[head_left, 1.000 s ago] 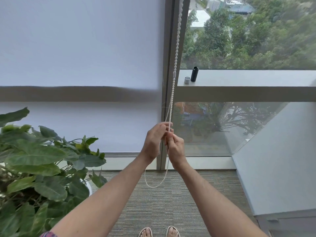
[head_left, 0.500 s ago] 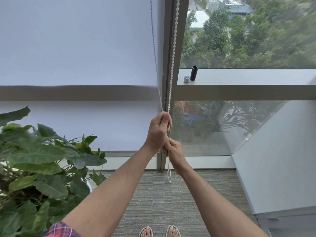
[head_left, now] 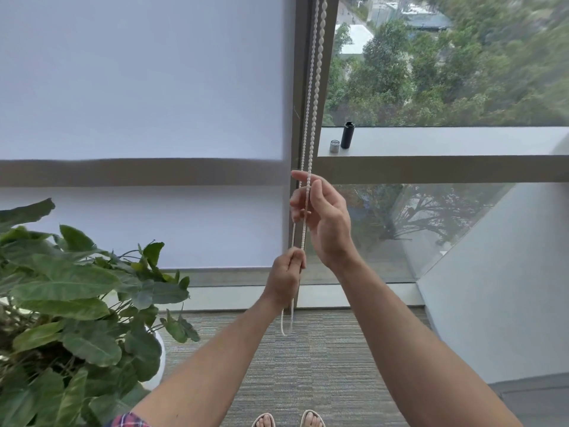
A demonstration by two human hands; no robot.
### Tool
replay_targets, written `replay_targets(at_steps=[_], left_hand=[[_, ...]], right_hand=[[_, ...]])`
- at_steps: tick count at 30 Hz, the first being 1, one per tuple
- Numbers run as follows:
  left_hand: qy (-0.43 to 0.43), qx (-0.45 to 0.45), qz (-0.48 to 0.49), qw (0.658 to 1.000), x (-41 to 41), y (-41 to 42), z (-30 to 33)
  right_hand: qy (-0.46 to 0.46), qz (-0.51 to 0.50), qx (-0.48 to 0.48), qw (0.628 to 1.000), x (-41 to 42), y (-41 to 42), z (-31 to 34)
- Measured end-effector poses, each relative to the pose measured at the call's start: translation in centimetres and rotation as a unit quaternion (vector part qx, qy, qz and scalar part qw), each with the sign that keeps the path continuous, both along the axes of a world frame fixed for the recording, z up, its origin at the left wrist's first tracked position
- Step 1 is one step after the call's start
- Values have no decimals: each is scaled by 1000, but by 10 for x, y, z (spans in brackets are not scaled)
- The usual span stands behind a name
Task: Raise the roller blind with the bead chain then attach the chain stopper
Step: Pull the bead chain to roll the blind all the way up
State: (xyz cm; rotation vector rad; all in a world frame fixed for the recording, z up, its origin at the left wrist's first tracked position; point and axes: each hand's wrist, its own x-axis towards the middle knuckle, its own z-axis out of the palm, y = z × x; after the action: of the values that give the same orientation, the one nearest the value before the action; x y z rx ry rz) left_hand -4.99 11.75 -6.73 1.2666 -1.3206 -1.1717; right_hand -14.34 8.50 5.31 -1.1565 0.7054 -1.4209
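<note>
The white roller blind point(head_left: 147, 87) covers the left window pane, and its bottom edge sits a little above the sill. The white bead chain point(head_left: 311, 118) hangs in two strands along the window frame and ends in a loop point(head_left: 286, 332) near the floor. My left hand point(head_left: 286, 277) is low and closed around the chain. My right hand point(head_left: 324, 217) is higher. Its fingers are spread, and a strand runs between the thumb and the fingers. I cannot make out a chain stopper.
A black cylinder point(head_left: 347, 135) and a small silver cap point(head_left: 334, 146) stand on the window ledge point(head_left: 446, 143) to the right of the chain. A large leafy potted plant point(head_left: 67, 303) fills the lower left. Grey carpet and my sandalled feet point(head_left: 288, 420) are below.
My left hand has pulled down along the chain from chest height. My right hand let go lower down, rose above the left hand and spread its fingers at the chain.
</note>
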Motion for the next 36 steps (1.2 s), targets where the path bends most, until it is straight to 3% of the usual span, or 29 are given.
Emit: replay_targets(at_steps=[7, 14, 17, 21, 27, 30, 36], left_hand=[[-57, 36, -52, 996, 6, 3, -23], [-98, 75, -94, 988, 19, -20, -10], [-27, 87, -56, 994, 25, -37, 11], [103, 31, -22, 994, 22, -48, 59], [216, -47, -127, 967, 8, -48, 108], [235, -53, -134, 961, -3, -43, 114], [221, -87, -25, 971, -9, -33, 113]], right_hand=[[66, -113, -2, 991, 13, 4, -19], [98, -133, -17, 986, 11, -1, -25], [111, -132, -19, 985, 11, -3, -29], [123, -118, 8, 985, 11, 6, -62], [143, -122, 77, 979, 0, 15, -101], [148, -122, 74, 979, 2, 17, -99], [122, -62, 93, 986, 6, 22, -102]])
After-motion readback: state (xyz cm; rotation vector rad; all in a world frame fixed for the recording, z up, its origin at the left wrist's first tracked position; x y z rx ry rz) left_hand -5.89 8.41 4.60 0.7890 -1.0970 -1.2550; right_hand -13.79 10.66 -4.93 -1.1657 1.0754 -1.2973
